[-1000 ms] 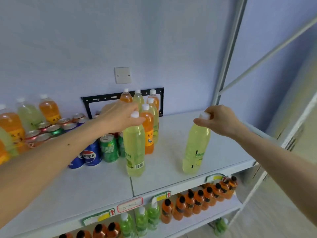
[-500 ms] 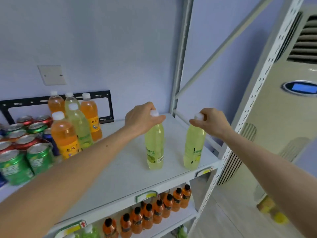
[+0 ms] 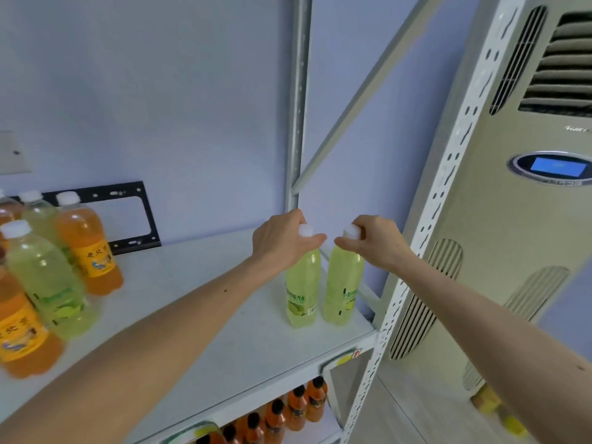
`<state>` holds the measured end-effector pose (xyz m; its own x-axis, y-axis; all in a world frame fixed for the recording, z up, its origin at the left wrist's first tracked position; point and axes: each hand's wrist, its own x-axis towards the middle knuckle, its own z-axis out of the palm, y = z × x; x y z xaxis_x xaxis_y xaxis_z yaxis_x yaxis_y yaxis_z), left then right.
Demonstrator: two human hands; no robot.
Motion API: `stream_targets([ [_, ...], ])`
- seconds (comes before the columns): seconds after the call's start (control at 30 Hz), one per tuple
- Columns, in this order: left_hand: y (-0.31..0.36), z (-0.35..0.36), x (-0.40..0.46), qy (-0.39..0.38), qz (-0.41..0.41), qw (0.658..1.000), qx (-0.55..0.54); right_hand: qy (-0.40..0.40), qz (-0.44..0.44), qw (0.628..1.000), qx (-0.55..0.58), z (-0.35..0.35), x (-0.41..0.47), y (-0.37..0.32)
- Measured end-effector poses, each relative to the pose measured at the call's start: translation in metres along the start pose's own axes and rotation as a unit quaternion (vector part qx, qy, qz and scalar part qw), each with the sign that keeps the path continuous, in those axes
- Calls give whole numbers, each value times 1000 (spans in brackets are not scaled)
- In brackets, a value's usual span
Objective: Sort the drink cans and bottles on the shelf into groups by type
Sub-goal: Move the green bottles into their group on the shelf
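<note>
Bottles have travelled since half a second ago: the two pale green ones now stand side by side, nearly touching, close to the right end of the shelf (image 3: 224,357), where before a clear gap lay between them and the left one stood further toward the middle. The view has also swung right, so the cans that showed at the left edge are out of sight.

The left hand (image 3: 282,238) is closed over the white cap of the left green bottle (image 3: 302,283), fingers curled around the top from above. The right hand (image 3: 373,241) pinches the white cap of the right green bottle (image 3: 344,283) in the same way. Both bottles stand upright on the shelf surface, near its front right corner, just beside the perforated white upright (image 3: 426,238). Each holds a clear yellow-green drink and wears a green label with a lime picture low on its body; the left one's barcode faces the camera.

Well apart, at the left end of the shelf, stands a mixed cluster: orange bottles (image 3: 86,248) with yellow labels and another green bottle (image 3: 48,280), all white-capped and somewhat blurred. On the shelf below, a row of small orange bottles with black caps (image 3: 298,408) lines the front edge. A tall beige air conditioner (image 3: 519,238) stands beyond the rack on the right.
</note>
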<state>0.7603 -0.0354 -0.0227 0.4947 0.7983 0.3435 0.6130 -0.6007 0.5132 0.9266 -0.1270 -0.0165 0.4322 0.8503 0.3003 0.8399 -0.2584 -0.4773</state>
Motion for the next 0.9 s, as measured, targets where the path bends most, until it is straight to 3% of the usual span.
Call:
stream_targets([
  [0.2, 13, 12, -6, 2, -41, 998, 44, -49, -2, 999, -9, -2, 11, 17],
  [0.43, 11, 7, -18, -67, -38, 994, 82, -108, -19, 990, -90, -11, 11, 12],
  [0.63, -1, -30, -41, -80, -57, 986, 138, -35, -102, 977, -183, -39, -1, -21],
  [0.9, -51, -109, -92, -41, -74, 964, 252, -23, -236, 957, -168, -26, -30, -113],
])
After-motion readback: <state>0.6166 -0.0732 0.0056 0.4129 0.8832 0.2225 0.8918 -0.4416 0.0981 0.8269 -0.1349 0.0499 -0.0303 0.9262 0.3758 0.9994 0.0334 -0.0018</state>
